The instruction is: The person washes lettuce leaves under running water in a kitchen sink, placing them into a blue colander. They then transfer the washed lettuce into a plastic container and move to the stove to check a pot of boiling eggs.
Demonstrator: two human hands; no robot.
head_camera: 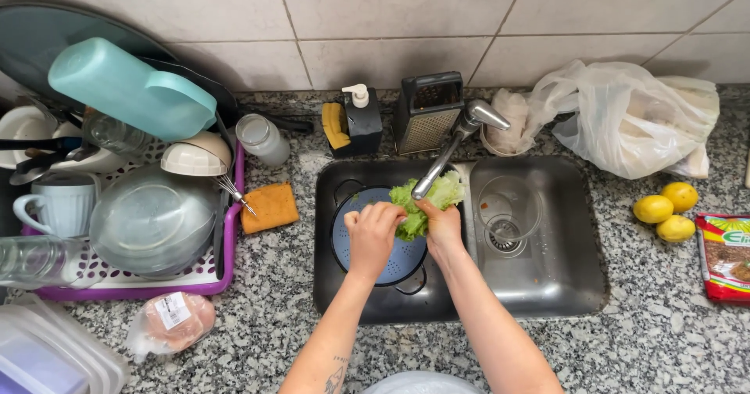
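Both my hands hold green lettuce [422,203] over a blue colander [367,255] that stands in the left part of the steel sink [562,285]. My left hand [372,234] grips the lettuce from the left, fingers curled. My right hand [442,224] grips it from the right, just under the spout of the chrome faucet [453,140]. Whether water runs I cannot tell.
A clear glass [512,206] stands over the drain. A purple dish rack [228,242] with bowls, mugs and a teal jug sits left. Nearby are an orange sponge [269,206], soap dispenser [362,119], box grater [426,111], plastic bag [625,117], three lemons [668,205] and wrapped meat [172,321].
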